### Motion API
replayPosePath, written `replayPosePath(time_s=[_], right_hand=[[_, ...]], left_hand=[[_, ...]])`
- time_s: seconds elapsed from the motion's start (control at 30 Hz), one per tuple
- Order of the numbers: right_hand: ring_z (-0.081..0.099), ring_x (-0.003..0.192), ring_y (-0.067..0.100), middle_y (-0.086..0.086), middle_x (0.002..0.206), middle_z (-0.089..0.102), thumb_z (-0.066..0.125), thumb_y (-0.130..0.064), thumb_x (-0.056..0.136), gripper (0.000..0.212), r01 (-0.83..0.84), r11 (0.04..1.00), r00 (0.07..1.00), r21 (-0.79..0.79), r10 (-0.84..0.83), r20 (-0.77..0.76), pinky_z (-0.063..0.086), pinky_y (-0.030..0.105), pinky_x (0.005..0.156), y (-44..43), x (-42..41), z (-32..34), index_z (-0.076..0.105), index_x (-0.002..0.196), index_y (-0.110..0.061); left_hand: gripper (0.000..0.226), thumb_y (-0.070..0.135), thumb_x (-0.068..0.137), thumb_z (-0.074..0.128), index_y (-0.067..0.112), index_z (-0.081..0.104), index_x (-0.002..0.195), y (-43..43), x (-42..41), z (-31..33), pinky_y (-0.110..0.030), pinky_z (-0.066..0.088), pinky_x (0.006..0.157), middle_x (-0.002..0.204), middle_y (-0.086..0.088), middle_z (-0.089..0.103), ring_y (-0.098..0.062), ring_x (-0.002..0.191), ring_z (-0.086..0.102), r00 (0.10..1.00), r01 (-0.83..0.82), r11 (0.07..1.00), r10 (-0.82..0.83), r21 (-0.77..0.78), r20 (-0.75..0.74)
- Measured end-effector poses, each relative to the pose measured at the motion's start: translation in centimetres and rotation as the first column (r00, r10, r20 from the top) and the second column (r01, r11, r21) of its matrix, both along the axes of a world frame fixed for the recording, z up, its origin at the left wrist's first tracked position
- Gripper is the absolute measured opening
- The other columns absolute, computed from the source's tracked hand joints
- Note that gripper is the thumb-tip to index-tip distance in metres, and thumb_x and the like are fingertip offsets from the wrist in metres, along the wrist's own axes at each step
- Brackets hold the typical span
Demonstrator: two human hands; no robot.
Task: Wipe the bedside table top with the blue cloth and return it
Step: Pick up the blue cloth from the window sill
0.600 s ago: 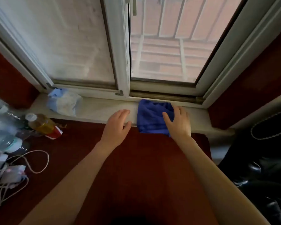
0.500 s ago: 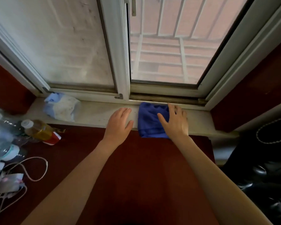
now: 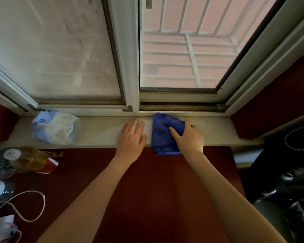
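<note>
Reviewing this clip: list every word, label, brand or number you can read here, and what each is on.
None can be read.
Bottle by the window sill: red label, print too blurred.
Plastic packet on the sill: blue markings, illegible.
Pouch at lower left: print too blurred.
Blue cloth under the right hand: no text.

Left hand (image 3: 132, 137) flat, palm down, fingers together. Right hand (image 3: 189, 137) curled, fingers gripping. Both forearms extended forward.

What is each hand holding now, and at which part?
The right hand grips the cloth at its right side, bunching it on the sill. The left hand lies flat, holding nothing.
</note>
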State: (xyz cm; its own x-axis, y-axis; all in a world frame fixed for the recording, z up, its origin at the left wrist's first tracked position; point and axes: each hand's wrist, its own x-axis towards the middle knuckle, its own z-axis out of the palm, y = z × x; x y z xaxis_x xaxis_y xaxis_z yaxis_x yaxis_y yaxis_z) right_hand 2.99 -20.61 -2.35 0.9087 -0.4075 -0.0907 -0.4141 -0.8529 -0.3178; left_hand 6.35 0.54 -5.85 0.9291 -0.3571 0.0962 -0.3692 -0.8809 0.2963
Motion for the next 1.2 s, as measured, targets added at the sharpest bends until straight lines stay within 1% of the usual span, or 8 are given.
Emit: replayPosePath(time_s=[0.1,0.2,0.33,0.5,0.73,0.93,1.1,1.2], right_hand=[[0.063,0.078,0.02,0.0,0.088,0.064,0.06,-0.055,0.091,0.04,0.077,0.919,0.981,0.386,-0.14,0.138,0.051,0.034,0.063,0.5,-1.7,0.9,0.056,0.101,-0.016],[0.061,0.07,0.014,-0.003,0.079,0.063,0.065,-0.051,0.09,0.037,0.111,0.82,0.947,0.561,-0.259,0.192,0.044,0.027,0.056,1.3,-4.4,2.7,0.06,0.091,-0.014],[0.058,0.061,0.011,-0.002,0.075,0.063,0.067,-0.049,0.089,0.036,0.111,0.781,0.925,0.614,-0.307,0.223,0.042,0.021,0.051,1.7,-9.8,5.2,0.059,0.086,-0.014],[0.062,0.064,0.031,0.013,0.079,0.067,0.07,-0.043,0.09,0.038,0.146,0.693,0.909,0.705,-0.375,0.18,0.048,0.036,0.056,2.0,-19.5,6.8,0.06,0.086,-0.007],[0.066,0.064,0.02,0.006,0.08,0.07,0.069,-0.039,0.09,0.025,0.296,0.615,0.915,0.731,-0.403,-0.03,0.05,0.033,0.054,2.2,-35.7,1.8,0.064,0.089,-0.015],[0.07,0.079,0.021,0.006,0.089,0.073,0.07,-0.045,0.087,0.031,0.414,0.567,0.895,0.712,-0.397,-0.203,0.053,0.034,0.065,2.3,-47.2,-3.5,0.067,0.094,-0.014],[0.068,0.09,0.018,0.0,0.097,0.07,0.07,-0.048,0.087,0.036,0.503,0.48,0.822,0.719,-0.523,-0.225,0.056,0.036,0.077,1.9,-54.4,-3.6,0.062,0.104,-0.017],[0.069,0.082,0.021,0.002,0.089,0.072,0.07,-0.049,0.087,0.037,0.531,0.422,0.748,0.735,-0.642,-0.171,0.057,0.039,0.071,1.4,-58.6,-2.5,0.065,0.1,-0.015]], left_hand=[[0.048,0.034,0.099,0.04,0.013,0.041,0.142,0.3,-0.9,0.7,-0.038,0.02,0.118,0.15,-0.01,0.04,-0.024,0.141,0.033,0.999,0.006,0.997,-0.009,-0.083,-0.041],[0.041,0.032,0.099,0.041,0.011,0.05,0.134,1.0,-2.9,3.1,-0.035,0.036,0.11,0.137,-0.008,0.054,-0.019,0.129,0.047,0.998,0.018,0.972,-0.03,-0.235,-0.048],[0.035,0.03,0.098,0.044,0.011,0.056,0.125,2.5,-7.5,6.1,-0.025,0.041,0.097,0.121,-0.004,0.063,-0.015,0.114,0.056,0.996,0.086,0.942,-0.083,-0.325,0.022],[0.036,0.033,0.098,0.043,0.012,0.058,0.123,4.2,-16.3,7.3,-0.023,0.041,0.095,0.117,-0.001,0.064,-0.012,0.111,0.056,0.994,0.102,0.93,-0.105,-0.352,0.011],[0.041,0.04,0.099,0.039,0.019,0.053,0.131,6.3,-31.4,2.1,-0.021,0.039,0.099,0.128,0.006,0.059,-0.005,0.119,0.051,0.96,-0.041,0.943,-0.054,-0.33,-0.275],[0.045,0.041,0.1,0.038,0.021,0.045,0.14,7.6,-42.2,-1.4,-0.02,0.035,0.101,0.14,0.006,0.051,-0.007,0.127,0.045,0.833,-0.099,0.971,-0.038,-0.216,-0.553],[0.047,0.04,0.1,0.04,0.024,0.041,0.144,6.5,-47.9,-1.6,-0.027,0.034,0.11,0.145,0.006,0.046,-0.01,0.134,0.04,0.775,-0.075,0.975,-0.075,-0.209,-0.628],[0.045,0.044,0.099,0.04,0.027,0.044,0.14,4.2,-48.6,-1.0,-0.03,0.039,0.108,0.141,0.009,0.049,-0.008,0.13,0.044,0.739,0.017,0.972,-0.17,-0.234,-0.652]])
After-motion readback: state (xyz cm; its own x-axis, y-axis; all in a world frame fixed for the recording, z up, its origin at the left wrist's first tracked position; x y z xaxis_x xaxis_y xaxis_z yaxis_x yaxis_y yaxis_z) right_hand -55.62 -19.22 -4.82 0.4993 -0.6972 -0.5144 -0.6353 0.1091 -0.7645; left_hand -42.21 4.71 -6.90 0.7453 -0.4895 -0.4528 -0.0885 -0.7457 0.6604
